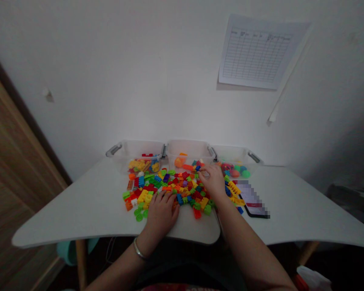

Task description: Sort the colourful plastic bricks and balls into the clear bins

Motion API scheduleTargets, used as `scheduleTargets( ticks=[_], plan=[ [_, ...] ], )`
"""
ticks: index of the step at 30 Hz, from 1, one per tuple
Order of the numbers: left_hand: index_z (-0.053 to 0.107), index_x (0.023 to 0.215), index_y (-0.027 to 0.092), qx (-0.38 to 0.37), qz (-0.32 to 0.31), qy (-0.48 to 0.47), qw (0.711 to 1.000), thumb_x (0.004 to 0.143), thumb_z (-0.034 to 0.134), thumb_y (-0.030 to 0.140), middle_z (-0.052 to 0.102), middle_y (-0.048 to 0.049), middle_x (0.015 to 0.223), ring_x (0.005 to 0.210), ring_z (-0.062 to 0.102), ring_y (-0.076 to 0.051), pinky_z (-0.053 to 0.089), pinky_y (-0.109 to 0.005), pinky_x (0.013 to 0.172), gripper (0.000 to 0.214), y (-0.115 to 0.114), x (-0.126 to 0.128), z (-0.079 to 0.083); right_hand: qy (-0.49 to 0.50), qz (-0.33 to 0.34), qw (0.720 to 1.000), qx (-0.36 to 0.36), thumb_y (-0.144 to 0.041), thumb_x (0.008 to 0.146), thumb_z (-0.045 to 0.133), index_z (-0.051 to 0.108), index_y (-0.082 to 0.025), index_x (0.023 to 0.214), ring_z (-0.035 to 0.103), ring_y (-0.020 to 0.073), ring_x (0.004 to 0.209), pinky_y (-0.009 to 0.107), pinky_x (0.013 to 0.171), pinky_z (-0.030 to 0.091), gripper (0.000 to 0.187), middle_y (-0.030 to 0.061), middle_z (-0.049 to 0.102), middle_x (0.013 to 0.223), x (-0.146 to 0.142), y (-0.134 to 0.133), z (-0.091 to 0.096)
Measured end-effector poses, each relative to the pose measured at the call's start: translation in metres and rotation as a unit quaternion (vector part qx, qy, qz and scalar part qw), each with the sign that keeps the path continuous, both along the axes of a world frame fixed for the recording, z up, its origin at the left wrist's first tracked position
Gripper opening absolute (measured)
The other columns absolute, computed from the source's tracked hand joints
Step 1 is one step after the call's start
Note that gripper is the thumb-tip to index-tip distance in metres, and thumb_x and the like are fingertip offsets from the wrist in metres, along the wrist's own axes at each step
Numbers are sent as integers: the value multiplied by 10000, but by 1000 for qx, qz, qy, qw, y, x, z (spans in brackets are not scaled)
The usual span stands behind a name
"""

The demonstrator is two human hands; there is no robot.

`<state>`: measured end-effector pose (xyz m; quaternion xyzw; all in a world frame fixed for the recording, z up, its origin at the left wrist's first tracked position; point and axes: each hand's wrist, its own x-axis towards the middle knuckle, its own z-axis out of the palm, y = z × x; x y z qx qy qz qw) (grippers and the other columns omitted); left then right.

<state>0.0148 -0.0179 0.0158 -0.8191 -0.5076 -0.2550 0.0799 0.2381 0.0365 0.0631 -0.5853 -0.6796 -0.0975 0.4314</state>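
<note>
A wide heap of colourful toy building bricks point(170, 184) covers the middle of the white table. My left hand point(161, 214), with a silver bangle at its wrist, lies on the near side of the heap, fingers bent and slightly apart over the bricks. Over the heap's far right part, my right hand point(214, 182) has thumb and fingers curled together at a small blue brick point(197, 168), in front of the middle clear bin point(189, 148). An orange round piece point(178, 162) and other pieces show inside that bin.
A left clear bin point(139, 148) holds yellow and red pieces; a right clear bin point(235, 152) holds red, green and blue ones. A phone point(253, 200) lies right of the heap. Behind stands a wall with a printed sheet point(261, 52). The table's front edge is near my forearms.
</note>
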Motion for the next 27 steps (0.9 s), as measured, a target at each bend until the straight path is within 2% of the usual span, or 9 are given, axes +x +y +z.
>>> scheduleTargets(
  ticks=[3, 6, 9, 13, 16, 20, 22, 27],
  plan=[
    [668, 1112, 190, 4, -4, -6, 1000, 876, 492, 327, 674, -94, 1182, 1144, 551, -294, 380, -502, 1042, 325, 0, 0, 0, 61, -8, 996, 60, -298, 856, 543, 699, -210, 862, 586, 224, 977, 362, 934, 406, 179, 67, 709, 981, 5, 8, 14],
    [673, 1100, 201, 8, -8, -20, 1000, 869, 500, 323, 679, -93, 1167, 1135, 555, -294, 384, -508, 1036, 314, -1, -1, -2, 107, -37, 990, 78, -300, 878, 478, 701, -199, 947, 580, 227, 1019, 373, 932, 402, 254, 84, 699, 1064, 9, 20, 24],
    [677, 1092, 202, 9, -9, -28, 1000, 864, 502, 317, 683, -94, 1156, 1130, 557, -298, 387, -515, 1030, 310, -1, -1, -3, 83, -59, 993, 57, -285, 870, 467, 695, -182, 1038, 553, 241, 1078, 398, 977, 360, 301, 97, 679, 1136, 8, 30, 26],
    [677, 1096, 199, 6, -6, -22, 1000, 867, 501, 317, 680, -93, 1168, 1135, 555, -302, 383, -517, 1033, 312, -1, -1, -2, 17, -99, 995, -11, -297, 847, 504, 641, -163, 1180, 493, 271, 1137, 427, 1004, 316, 384, 117, 639, 1212, 2, 34, 21],
    [675, 1102, 187, 2, -4, -16, 1000, 868, 504, 319, 680, -97, 1167, 1136, 554, -305, 386, -516, 1033, 318, -1, 0, -1, -19, -121, 992, -30, -316, 839, 524, 640, -187, 1178, 462, 291, 1156, 479, 1054, 249, 381, 110, 639, 1207, -2, 31, 19],
    [671, 1104, 207, 11, -5, -19, 1000, 872, 496, 317, 679, -91, 1166, 1134, 554, -296, 381, -513, 1035, 311, -1, 0, -3, -39, -119, 991, -38, -311, 857, 501, 625, -194, 1191, 437, 297, 1197, 559, 1099, 133, 375, 117, 627, 1221, -2, 30, 18],
    [669, 1104, 216, 15, -5, -20, 1000, 874, 493, 320, 678, -87, 1166, 1132, 556, -292, 381, -508, 1034, 308, 0, 0, -4, -41, -107, 993, -42, -312, 862, 496, 618, -187, 1200, 437, 296, 1205, 557, 1093, 160, 380, 122, 622, 1227, 2, 31, 18],
    [669, 1103, 201, 11, -8, -18, 1000, 876, 489, 330, 679, -92, 1164, 1129, 553, -296, 382, -508, 1030, 317, 1, -1, -5, -11, -37, 999, -10, -314, 852, 502, 573, -133, 1237, 468, 292, 1202, 458, 1040, 332, 431, 142, 623, 1224, 14, 33, 12]
  ],
)
